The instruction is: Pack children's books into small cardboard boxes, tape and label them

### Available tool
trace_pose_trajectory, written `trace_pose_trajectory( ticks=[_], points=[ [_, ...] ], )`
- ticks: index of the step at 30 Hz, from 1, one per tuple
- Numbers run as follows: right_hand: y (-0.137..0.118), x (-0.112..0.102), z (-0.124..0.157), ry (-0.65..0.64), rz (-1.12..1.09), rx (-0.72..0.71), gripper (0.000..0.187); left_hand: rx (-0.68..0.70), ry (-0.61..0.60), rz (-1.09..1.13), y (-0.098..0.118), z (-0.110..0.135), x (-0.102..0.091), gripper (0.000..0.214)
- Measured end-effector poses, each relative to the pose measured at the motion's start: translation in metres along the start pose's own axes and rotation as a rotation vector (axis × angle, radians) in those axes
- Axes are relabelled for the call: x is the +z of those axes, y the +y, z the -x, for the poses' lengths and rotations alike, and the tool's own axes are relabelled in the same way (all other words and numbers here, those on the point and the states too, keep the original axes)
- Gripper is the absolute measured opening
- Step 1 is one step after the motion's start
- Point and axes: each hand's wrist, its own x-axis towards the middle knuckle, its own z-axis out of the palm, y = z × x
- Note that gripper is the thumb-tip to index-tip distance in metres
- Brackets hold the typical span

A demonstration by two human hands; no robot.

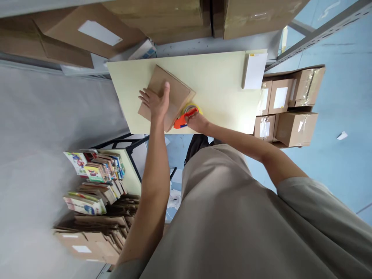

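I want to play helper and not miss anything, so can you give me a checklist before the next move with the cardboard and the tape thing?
1. Left hand spread on the brown cardboard: ok.
2. Right hand gripping the orange tape dispenser: ok.
3. Cardboard lined up with the table's edge: not ok, it lies slanted.
4. White stack away from both hands: ok.
5. Loose tape end ready: cannot tell, too small to see.

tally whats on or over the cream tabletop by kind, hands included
Flat cardboard package: 1
Orange tape dispenser: 1
White block: 1
Hands: 2 (left hand, right hand)
Total: 5
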Motion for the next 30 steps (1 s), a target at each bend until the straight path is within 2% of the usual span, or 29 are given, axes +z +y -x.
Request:
trace_pose_trajectory(
  ticks=[2,4,6,9,12,15,19,21,24,30],
  points=[
    [-0.023,-0.001,-0.011,-0.034,0.01,0.032,0.055,0.015,0.022,-0.033,0.022,0.001,0.016,0.125],
    [-0.038,-0.002,-0.016,-0.04,0.011,0.059,0.054,0.082,0.022,-0.02,0.03,-0.002,0.033,0.123],
    [-0.045,0.0,-0.015,-0.046,-0.002,0.071,0.055,0.189,0.014,0.061,0.026,-0.01,0.048,0.118],
    [-0.039,0.008,-0.002,-0.051,-0.024,0.071,0.056,0.338,0.011,0.183,0.013,-0.024,0.063,0.11],
    [-0.017,0.019,0.024,-0.047,-0.028,0.12,0.053,0.413,-0.008,0.205,0.005,-0.033,0.068,0.099],
    [0.023,0.031,0.064,-0.042,-0.027,0.221,0.051,0.423,-0.06,0.207,0.004,-0.035,0.067,0.097],
    [0.085,0.043,0.121,0.028,-0.019,0.384,0.057,0.308,-0.03,0.19,0.004,-0.03,0.063,0.108],
    [0.106,0.043,0.137,0.067,-0.01,0.424,0.059,0.265,-0.004,0.19,0.005,-0.027,0.061,0.112],
    [0.114,0.034,0.131,0.108,-0.007,0.424,0.059,0.288,0.006,0.176,0.003,-0.019,0.056,0.115],
    [0.097,0.01,0.073,0.079,0.022,0.301,0.062,0.519,-0.053,0.107,-0.011,0.003,0.048,0.107]
  ],
)
